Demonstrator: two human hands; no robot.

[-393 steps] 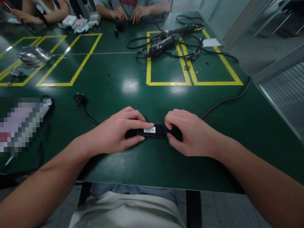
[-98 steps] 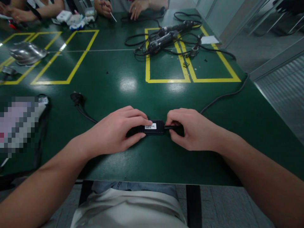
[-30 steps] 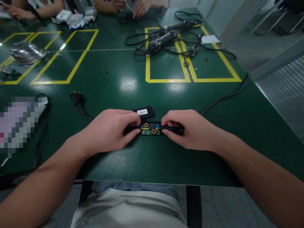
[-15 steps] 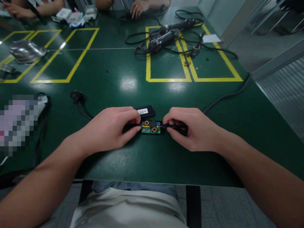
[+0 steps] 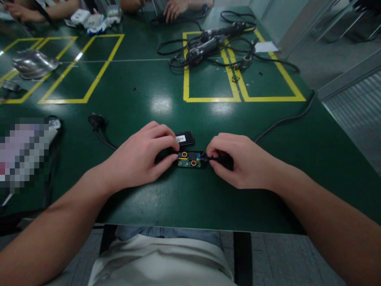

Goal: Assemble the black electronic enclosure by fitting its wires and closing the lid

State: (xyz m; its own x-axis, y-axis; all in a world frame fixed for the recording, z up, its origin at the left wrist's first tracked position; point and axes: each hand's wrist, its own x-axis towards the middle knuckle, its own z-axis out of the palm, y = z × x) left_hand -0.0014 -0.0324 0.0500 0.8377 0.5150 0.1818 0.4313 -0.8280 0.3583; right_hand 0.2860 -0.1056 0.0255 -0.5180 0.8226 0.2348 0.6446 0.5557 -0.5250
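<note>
A small green circuit board [image 5: 189, 163] with copper coils and blue and yellow wires sits in a shallow black case on the table in front of me. My left hand [image 5: 154, 153] curls around the black power cord at the board's left end, thumb and index fingertips close to the case edge; the exact contact is partly hidden. At the opposite end, my right hand [image 5: 235, 159] pinches a black cable [image 5: 222, 159] between thumb and bent fingers. Just behind the board lies a black cover [image 5: 188, 138] with a white label, partly covered by my left fingers.
A black plug [image 5: 96, 121] lies left of my left forearm, its cord running under that hand. Black electric screwdrivers [image 5: 205, 49] with tangled cords occupy the far right. A shiny metal part [image 5: 34, 64] rests far left. Another person's hand [image 5: 175, 8] is at the far edge.
My left hand has lifted slightly and its fingers have shifted towards the board, covering more of the cover. My right hand has moved a little, still pinching the cable.
</note>
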